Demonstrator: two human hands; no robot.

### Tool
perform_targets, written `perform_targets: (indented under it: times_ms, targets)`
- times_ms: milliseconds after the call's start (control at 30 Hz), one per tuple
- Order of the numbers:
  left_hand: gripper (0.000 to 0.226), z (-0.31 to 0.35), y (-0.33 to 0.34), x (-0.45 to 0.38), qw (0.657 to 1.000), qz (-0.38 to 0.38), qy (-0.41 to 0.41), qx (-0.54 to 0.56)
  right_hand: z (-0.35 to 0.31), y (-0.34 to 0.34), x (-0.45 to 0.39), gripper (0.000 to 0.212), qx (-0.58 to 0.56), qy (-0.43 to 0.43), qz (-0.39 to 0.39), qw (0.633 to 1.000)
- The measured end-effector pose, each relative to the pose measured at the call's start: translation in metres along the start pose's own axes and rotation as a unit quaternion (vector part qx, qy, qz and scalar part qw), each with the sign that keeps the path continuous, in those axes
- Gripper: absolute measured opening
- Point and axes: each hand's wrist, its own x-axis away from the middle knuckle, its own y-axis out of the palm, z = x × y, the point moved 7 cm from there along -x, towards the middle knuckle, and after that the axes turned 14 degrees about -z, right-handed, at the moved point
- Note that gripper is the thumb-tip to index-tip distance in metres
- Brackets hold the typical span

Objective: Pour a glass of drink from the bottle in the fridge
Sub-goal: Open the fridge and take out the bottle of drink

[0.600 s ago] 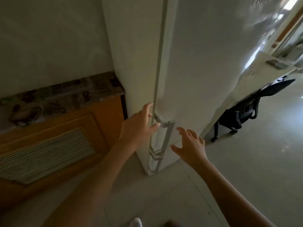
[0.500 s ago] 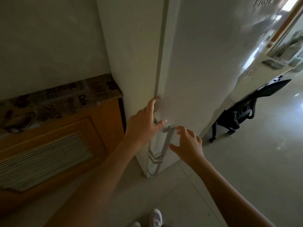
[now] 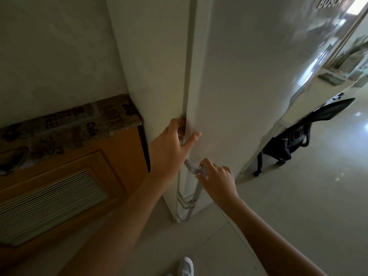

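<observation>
Reads "BOSCH" in raised letters on the white fridge door (image 3: 249,76), far up and right of the gripped handle (image 3: 196,182). Reads "Cafe" among blurred lettering on the patterned counter covering (image 3: 65,132), left of the grip.

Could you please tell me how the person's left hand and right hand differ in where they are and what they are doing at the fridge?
The left hand sits higher, fingertips tucked into the seam at the fridge door edge, thumb lying on the door front; the right hand sits lower, fingers curled round the top of the handle. The left hand touches the door itself; the right hand grips only the handle. Both are bare and work the same closed door.
</observation>
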Motion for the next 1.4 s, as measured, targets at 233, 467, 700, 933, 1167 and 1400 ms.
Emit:
perform_targets:
  times_ms: [233, 467, 700, 933, 1167, 1400]
  targets:
    - [0.042, 0.004, -0.006, -0.005, 0.999, -0.011, 0.048, -0.018, -0.002, -0.004, -0.001, 0.017, 0.022, 0.000, 0.008, 1.000]
    - [0.042, 0.005, -0.007, -0.008, 0.996, -0.041, 0.068, -0.034, -0.004, -0.004, 0.001, 0.013, 0.027, 0.027, 0.012, 0.999]
    - [0.045, 0.012, -0.004, -0.001, 0.991, -0.094, 0.100, 0.002, 0.007, -0.005, 0.025, 0.011, -0.024, 0.087, 0.015, 0.996]
    - [0.034, 0.063, 0.019, 0.033, 0.960, -0.166, 0.210, 0.085, 0.047, -0.011, 0.099, 0.030, -0.035, 0.189, 0.018, 0.981]
    - [0.043, 0.105, 0.049, 0.060, 0.903, -0.225, 0.295, 0.217, 0.063, -0.026, 0.165, 0.080, -0.075, 0.289, 0.088, 0.950]
    - [0.052, 0.160, 0.072, 0.095, 0.861, -0.288, 0.390, 0.153, 0.042, -0.067, 0.218, 0.102, -0.112, 0.235, 0.293, 0.920]
